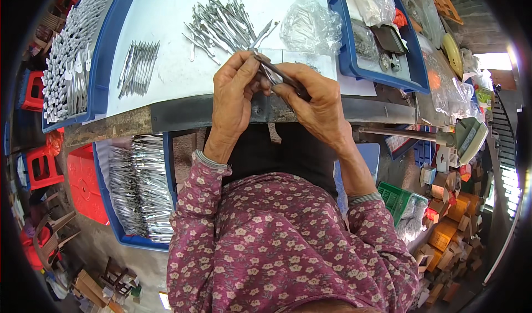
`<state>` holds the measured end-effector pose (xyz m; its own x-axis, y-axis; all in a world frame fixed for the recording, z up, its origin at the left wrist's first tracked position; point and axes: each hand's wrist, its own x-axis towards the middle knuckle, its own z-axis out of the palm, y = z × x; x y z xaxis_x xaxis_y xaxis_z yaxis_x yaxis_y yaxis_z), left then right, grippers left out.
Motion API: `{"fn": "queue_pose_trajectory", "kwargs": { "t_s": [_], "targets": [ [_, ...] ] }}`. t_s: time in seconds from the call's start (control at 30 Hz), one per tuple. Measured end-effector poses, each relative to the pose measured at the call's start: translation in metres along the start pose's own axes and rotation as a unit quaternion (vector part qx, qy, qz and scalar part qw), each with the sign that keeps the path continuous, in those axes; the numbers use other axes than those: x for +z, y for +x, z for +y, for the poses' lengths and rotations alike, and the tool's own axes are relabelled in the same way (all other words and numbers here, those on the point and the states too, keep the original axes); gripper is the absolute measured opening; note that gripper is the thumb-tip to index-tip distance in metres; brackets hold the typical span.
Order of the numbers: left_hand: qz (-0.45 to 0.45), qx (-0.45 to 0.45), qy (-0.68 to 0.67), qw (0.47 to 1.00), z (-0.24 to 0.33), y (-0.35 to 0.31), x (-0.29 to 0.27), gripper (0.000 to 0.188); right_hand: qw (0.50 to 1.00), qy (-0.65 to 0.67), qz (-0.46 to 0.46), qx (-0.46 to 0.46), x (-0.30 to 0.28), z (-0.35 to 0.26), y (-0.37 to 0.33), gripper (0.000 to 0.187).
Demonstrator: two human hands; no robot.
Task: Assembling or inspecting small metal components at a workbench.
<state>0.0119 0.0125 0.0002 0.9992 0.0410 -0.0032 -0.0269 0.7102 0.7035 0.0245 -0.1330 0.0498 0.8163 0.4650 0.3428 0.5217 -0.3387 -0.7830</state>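
My left hand [233,88] is closed at the table's front edge, fingertips pinching a slim silver metal tool [260,39] whose tip points up and away. My right hand [318,99] wraps round dark-handled pliers [284,78], their jaws against the metal tool by my left thumb. Fingers hide the lower part of the tool. Just beyond my hands, a loose pile of similar slim metal tools [219,23] lies on the white tabletop [166,13]. To the left, a smaller group of them [138,63] lies side by side.
Blue trays full of metal tools stand at the left [108,52] and below the table [169,174]. A clear plastic bag of metal pieces [311,27] lies right of the pile. Another blue tray [346,58] holds bags. A lamp head [468,138] juts out at right.
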Motion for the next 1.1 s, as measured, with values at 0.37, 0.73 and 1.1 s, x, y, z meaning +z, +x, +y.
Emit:
{"fn": "queue_pose_trajectory", "kwargs": {
  "t_s": [0.37, 0.73, 1.1],
  "targets": [
    [-0.007, 0.002, 0.016, 1.0, -0.001, -0.003, 0.005, 0.017, 1.0, -0.004, 0.004, 0.004, 0.003, 0.005, -0.004, 0.025],
    [0.011, 0.013, 0.026, 1.0, -0.001, -0.001, 0.003, 0.017, 0.99, -0.126, -0.047, -0.043, -0.009, 0.003, -0.004, 0.034],
    [0.062, 0.151, 0.443, 0.882, 0.002, 0.004, -0.003, 0.009, 0.958, -0.267, -0.068, -0.085, -0.03, 0.034, 0.022, 0.018]
  ]
}}
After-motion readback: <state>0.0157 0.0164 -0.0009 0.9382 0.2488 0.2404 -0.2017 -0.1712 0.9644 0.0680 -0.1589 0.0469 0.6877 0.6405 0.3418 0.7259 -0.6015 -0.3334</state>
